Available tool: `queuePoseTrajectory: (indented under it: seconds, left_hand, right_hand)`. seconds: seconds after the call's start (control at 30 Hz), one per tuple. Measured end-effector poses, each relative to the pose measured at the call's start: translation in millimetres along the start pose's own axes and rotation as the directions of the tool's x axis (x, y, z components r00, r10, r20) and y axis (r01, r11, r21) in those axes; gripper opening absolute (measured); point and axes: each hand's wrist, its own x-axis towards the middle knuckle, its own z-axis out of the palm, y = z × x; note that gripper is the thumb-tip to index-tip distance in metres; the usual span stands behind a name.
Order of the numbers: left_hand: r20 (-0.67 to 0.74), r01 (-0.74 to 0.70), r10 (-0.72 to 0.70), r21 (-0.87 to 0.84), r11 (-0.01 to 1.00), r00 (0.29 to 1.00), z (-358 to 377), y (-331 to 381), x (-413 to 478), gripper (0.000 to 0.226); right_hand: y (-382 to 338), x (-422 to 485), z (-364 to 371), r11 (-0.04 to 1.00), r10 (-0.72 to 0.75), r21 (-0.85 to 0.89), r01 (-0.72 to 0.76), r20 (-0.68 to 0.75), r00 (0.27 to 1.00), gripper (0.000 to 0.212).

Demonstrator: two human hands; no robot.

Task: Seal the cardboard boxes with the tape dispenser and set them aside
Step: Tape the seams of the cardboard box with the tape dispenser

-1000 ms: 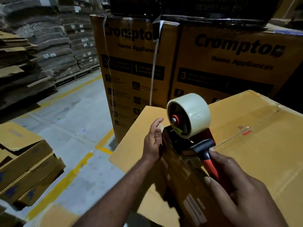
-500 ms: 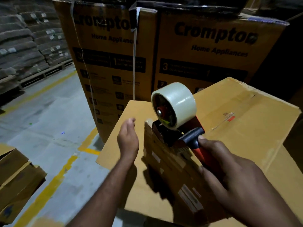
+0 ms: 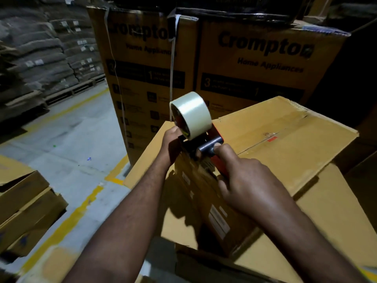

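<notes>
A brown cardboard box (image 3: 285,144) fills the right half of the view, its top flaps closed along a middle seam. The red and black tape dispenser (image 3: 206,146) with a roll of clear tape (image 3: 190,115) sits at the box's near-left top corner. My right hand (image 3: 246,180) grips the dispenser's red handle. At the front of the dispenser, by the box corner, my left hand (image 3: 173,141) has its fingers curled against the dispenser's front; what they hold is hidden.
Tall printed appliance cartons (image 3: 255,64) stand close behind the box. Flattened cardboard boxes (image 3: 26,205) lie on the floor at the left. A yellow floor line (image 3: 67,223) crosses grey concrete, and stacked sacks on pallets (image 3: 40,56) line the far left.
My left hand, lifted off and open half a second ago, has come back to the dispenser's front at the box corner. The view has shifted slightly.
</notes>
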Motion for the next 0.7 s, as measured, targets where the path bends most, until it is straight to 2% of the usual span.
queuePoseTrajectory:
  seconds: [0.07, 0.13, 0.23, 0.33, 0.4, 0.47, 0.53, 0.57, 0.63, 0.7]
  left_hand:
    - [-0.001, -0.001, 0.001, 0.051, 0.999, 1.0, -1.6, -1.0, -0.6, 0.009]
    - [-0.034, 0.015, -0.011, 0.121, 0.993, 0.999, -3.4, -1.1, -0.7, 0.018]
    - [-0.054, 0.029, -0.018, 0.213, 0.977, 0.998, -6.0, -1.8, 4.9, 0.015]
    - [-0.078, 0.071, -0.051, 0.287, 0.955, 0.996, -13.8, -25.7, 33.9, 0.026]
    - [-0.111, 0.035, 0.018, 0.455, 0.89, 0.994, -9.1, -16.5, 24.5, 0.033]
    - [-0.123, -0.053, 0.184, 0.676, 0.735, 0.975, -0.5, 6.2, -1.0, 0.038]
    - [-0.044, -0.198, 0.37, 0.782, 0.591, 0.928, 7.7, 24.6, -30.2, 0.045]
    - [0.05, -0.284, 0.395, 0.777, 0.562, 0.917, 11.3, 30.3, -43.4, 0.048]
    - [0.231, -0.385, 0.334, 0.752, 0.535, 0.914, 19.3, 32.2, -69.3, 0.056]
    - [0.303, -0.403, 0.268, 0.74, 0.538, 0.914, 22.0, 23.1, -82.8, 0.054]
  right_hand:
    - [-1.4, -8.5, -1.6, 0.999, -0.02, -0.03, 0.019, -0.028, 0.999, 0.054]
    - [0.1, -24.4, -3.0, 1.0, -0.024, -0.01, 0.024, -0.048, 0.999, 0.053]
    - [8.5, -59.0, -12.3, 0.999, 0.021, 0.038, -0.021, 0.006, 1.0, 0.056]
    - [14.2, -94.5, -20.9, 0.997, 0.072, 0.037, -0.073, 0.03, 0.997, 0.059]
    - [13.2, -110.2, -20.4, 0.997, 0.069, 0.019, -0.069, 0.017, 0.997, 0.062]
    - [13.4, -117.7, -18.9, 0.998, 0.054, 0.03, -0.053, -0.012, 0.998, 0.06]
    - [15.1, -119.8, -20.1, 0.998, 0.047, 0.042, -0.046, -0.032, 0.998, 0.057]
    - [16.5, -120.1, -20.6, 0.998, 0.048, 0.054, -0.045, -0.044, 0.998, 0.054]
    - [21.1, -119.9, -19.2, 0.996, 0.055, 0.074, -0.05, -0.063, 0.997, 0.051]
    - [23.2, -118.6, -17.8, 0.995, 0.061, 0.083, -0.055, -0.067, 0.996, 0.05]
